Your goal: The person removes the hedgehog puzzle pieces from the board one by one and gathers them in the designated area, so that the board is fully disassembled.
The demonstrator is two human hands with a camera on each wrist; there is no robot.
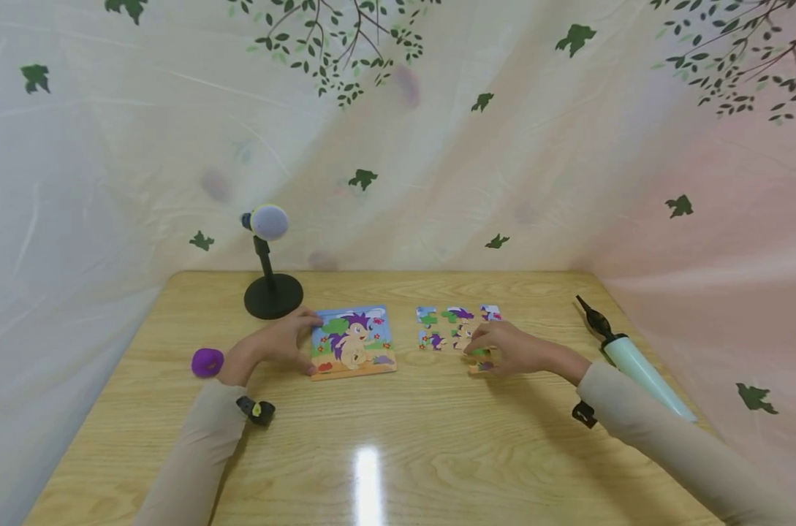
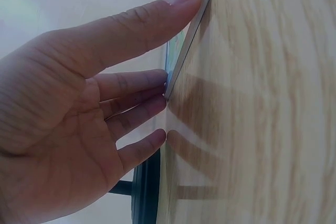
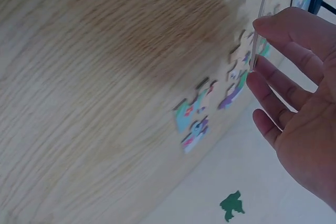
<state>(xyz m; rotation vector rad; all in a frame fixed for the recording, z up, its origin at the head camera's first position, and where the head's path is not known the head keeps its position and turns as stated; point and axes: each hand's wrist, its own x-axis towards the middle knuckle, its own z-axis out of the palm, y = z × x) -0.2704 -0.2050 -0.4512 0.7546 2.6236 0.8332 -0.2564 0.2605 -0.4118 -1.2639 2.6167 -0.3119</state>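
Observation:
The puzzle board [image 1: 354, 343], a flat picture of a purple hedgehog, lies left of the table's middle. My left hand [image 1: 281, 342] holds its left side, the thumb on the near corner and fingertips at the far corner; in the left wrist view the thumb overlaps the board's edge [image 2: 190, 40]. To the right, several loose puzzle pieces [image 1: 429, 340] lie in rough rows. Over the near right ones, my right hand [image 1: 512, 347] pinches a thin puzzle piece [image 3: 257, 40] between thumb and fingertips, seen edge-on in the right wrist view. Its picture side is mostly hidden.
A round-headed device on a black stand [image 1: 273, 296] is behind my left hand. A purple round object [image 1: 207, 362] sits left of that wrist. On the right lies a pale green hand pump [image 1: 647, 376] with a black nozzle, beside my right forearm. A leaf-patterned curtain [image 1: 424, 219] surrounds the table.

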